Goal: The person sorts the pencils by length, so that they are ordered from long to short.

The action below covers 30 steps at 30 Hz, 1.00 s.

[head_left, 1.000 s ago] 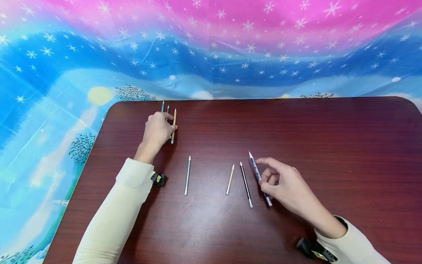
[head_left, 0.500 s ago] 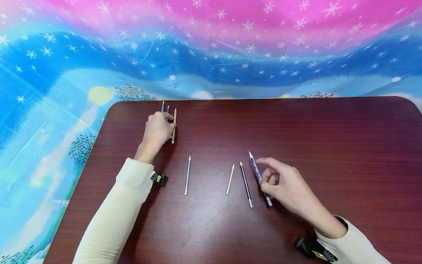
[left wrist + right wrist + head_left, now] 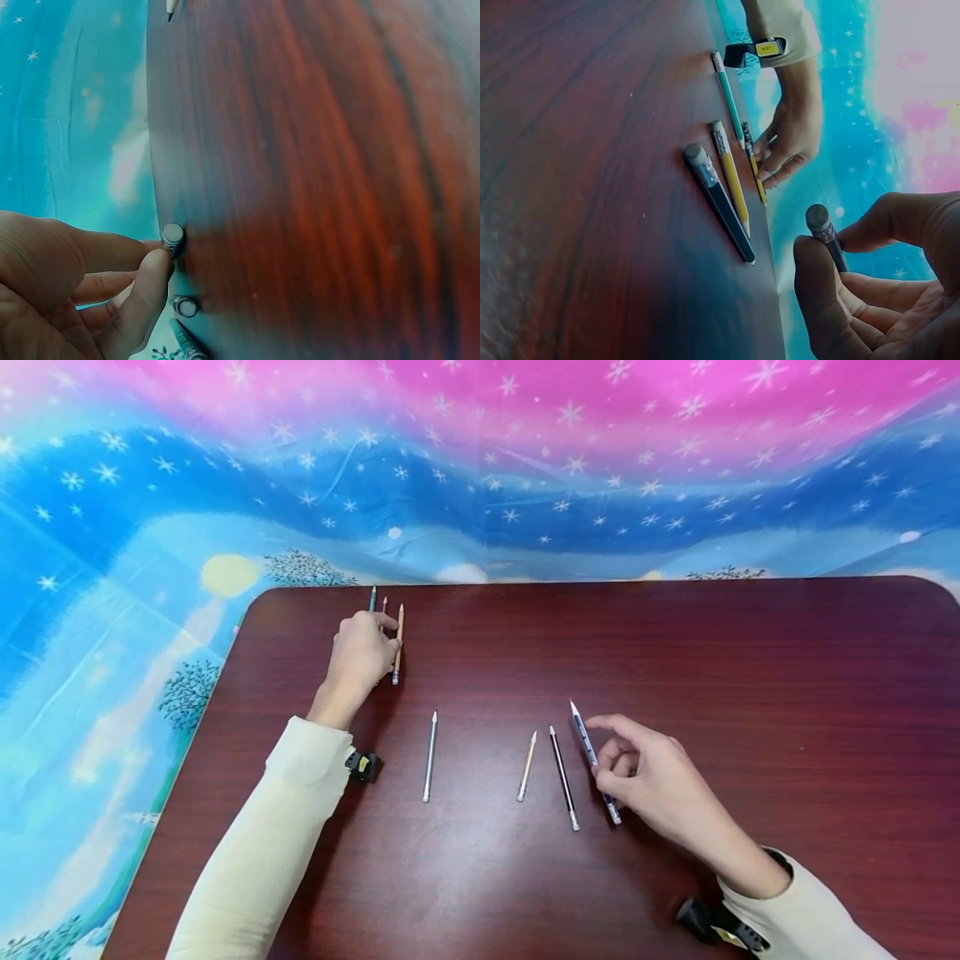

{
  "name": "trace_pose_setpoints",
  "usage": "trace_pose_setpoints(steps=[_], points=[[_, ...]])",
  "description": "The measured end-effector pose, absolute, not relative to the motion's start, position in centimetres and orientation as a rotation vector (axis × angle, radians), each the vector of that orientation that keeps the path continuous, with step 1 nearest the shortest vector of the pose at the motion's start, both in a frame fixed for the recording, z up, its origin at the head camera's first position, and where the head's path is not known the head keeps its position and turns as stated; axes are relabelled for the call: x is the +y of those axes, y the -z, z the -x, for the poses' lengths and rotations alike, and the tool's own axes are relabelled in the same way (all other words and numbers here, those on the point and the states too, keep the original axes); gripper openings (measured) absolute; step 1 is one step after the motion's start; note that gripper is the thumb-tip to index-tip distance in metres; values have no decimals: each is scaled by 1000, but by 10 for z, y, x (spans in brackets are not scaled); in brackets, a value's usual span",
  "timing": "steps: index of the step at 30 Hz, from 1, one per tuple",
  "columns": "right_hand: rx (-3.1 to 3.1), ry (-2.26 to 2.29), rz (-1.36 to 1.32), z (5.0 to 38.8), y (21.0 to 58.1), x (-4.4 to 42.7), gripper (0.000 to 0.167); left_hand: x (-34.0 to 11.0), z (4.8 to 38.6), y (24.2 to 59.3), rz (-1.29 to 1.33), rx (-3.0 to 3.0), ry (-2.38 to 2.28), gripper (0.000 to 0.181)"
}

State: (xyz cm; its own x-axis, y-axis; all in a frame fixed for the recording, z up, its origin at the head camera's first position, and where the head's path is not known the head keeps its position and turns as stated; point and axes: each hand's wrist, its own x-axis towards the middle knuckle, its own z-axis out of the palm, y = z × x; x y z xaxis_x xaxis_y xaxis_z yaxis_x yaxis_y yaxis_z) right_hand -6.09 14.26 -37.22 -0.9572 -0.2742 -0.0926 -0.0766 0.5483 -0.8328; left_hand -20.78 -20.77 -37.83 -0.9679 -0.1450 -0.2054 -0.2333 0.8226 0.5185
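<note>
In the head view my left hand pinches a yellow pencil at the far left of the table; a teal pencil and a thin reddish pencil are partly hidden behind the fingers. Two pencil ends show beside the pinched one in the left wrist view. My right hand pinches a dark blue patterned pencil between thumb and fingers. Left of it lie a black pencil, a short yellow pencil and a grey-green pencil.
The dark red wooden table has rounded far corners. Behind it and along its left side hangs a pink and blue cloth with snowflakes. A black wrist device is on the left wrist, another on the right.
The left thumb has drawn slightly left at the yellow pencil, which shows more of its shaft. The right hand keeps its hold on the dark blue pencil. The head view has shifted slightly.
</note>
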Motion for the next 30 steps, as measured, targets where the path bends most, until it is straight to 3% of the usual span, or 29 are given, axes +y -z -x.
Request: trace_pose_setpoints(steps=[12,30], points=[[2547,1377,324,84,368,128,52,-211,210,377,297,2870,-833,31],[2338,1463,295,162,352,46,52,-207,207,379,311,2855,-862,31]])
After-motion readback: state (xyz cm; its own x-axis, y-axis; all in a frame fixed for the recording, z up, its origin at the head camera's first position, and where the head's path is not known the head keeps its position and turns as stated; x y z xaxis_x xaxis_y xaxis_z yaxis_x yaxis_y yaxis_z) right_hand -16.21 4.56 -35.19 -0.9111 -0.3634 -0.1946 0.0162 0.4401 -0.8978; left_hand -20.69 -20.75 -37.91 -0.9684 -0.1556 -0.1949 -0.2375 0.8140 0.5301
